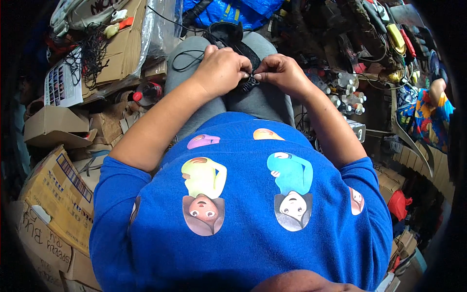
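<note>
A black shoe (227, 33) lies across my grey-trousered thighs, its heel end pointing away from me. Much of its upper is covered by my hands. My left hand (221, 69) is closed in a pinch over the near part of the shoe. Facing it, my right hand (283, 74) also pinches, thumb against forefinger, and the fingertips of both nearly meet. Thin black shoelace (250, 85) shows at the fingertips, in rows on the shoe. A loose black cord (187, 59) loops over my left thigh beside the left hand; where it ends is hidden.
To the left are flat cardboard sheets (119, 58), tangled black cords (95, 51), a red-capped bottle (147, 92) and open cartons (56, 126). Several small clear bottles (348, 95) stand right of my knees. A blue plastic sheet (243, 12) lies ahead. Someone's arm (437, 90) shows far right.
</note>
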The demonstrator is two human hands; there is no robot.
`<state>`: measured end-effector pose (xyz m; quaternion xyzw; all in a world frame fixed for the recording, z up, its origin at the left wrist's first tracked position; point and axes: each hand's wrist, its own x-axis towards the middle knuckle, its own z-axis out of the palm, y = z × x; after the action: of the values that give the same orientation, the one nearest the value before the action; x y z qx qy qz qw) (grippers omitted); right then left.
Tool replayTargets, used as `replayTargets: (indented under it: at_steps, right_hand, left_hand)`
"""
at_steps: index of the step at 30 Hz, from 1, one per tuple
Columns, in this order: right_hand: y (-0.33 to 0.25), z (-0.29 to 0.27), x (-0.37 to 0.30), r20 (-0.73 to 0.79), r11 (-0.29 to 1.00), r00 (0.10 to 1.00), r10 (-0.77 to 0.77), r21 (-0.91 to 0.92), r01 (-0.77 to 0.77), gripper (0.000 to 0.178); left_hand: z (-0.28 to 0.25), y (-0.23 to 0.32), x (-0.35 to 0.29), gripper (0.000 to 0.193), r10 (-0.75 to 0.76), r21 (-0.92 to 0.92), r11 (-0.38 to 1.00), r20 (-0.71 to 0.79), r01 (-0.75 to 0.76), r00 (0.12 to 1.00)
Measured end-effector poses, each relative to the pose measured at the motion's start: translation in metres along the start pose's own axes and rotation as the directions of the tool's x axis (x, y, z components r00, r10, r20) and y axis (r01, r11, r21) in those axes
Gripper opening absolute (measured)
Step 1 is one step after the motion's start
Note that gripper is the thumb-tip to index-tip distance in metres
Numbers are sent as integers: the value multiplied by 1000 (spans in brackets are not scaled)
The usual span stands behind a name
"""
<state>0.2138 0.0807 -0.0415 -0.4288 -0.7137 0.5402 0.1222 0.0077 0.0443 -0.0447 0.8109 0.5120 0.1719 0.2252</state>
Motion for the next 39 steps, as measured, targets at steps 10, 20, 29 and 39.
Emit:
replayTargets:
  at_steps: [10, 20, 29, 39]
  right_hand:
    - [24, -6, -10, 20, 932, 991, 132, 339, -131, 14]
    - [22, -5, -8, 25, 942, 990, 142, 303, -143, 13]
    - [27, -13, -22, 13, 912, 987, 159, 381, -152, 13]
    - [20, -29, -61, -37, 950, 993, 115, 295, -99, 13]
  left_hand:
    - [-8, -7, 10, 13, -28, 49, 998, -131, 35, 991]
    - [-12, -4, 2, 9, 104, 15, 994, 47, -104, 993]
    - [-24, -13, -9, 9, 91, 16, 995, 161, -94, 983]
    - [-11, -14, 8, 11, 139, -168, 980, 175, -110, 975]
